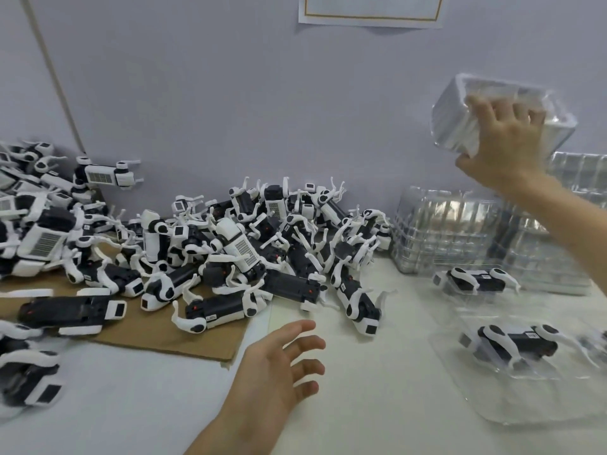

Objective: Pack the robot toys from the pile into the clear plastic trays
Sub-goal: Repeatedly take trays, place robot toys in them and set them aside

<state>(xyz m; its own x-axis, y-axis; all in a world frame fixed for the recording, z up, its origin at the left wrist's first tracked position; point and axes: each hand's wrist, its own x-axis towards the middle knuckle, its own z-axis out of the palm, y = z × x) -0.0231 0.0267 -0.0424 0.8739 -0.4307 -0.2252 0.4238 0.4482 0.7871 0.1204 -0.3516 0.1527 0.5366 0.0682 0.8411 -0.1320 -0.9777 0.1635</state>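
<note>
Two trays (525, 408) on the table (361, 405) at your right each hold a robot toy (519, 353). Your right hand (502, 139) grips a stack of clear trays (460, 126) up high; your left hand (279, 366), fingers spread and empty, hovers beside the pile (230, 251).

Nothing legible — the wall notice (371, 9) shows only a border; labels (531, 345) on the robot toys (230, 244) blur.

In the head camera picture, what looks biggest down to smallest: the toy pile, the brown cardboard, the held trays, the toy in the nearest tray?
1. toy pile
2. brown cardboard, partly hidden under toys
3. clear trays gripped by the right hand
4. packed toy, nearer the camera, so 3 and 4 are unsure
</note>
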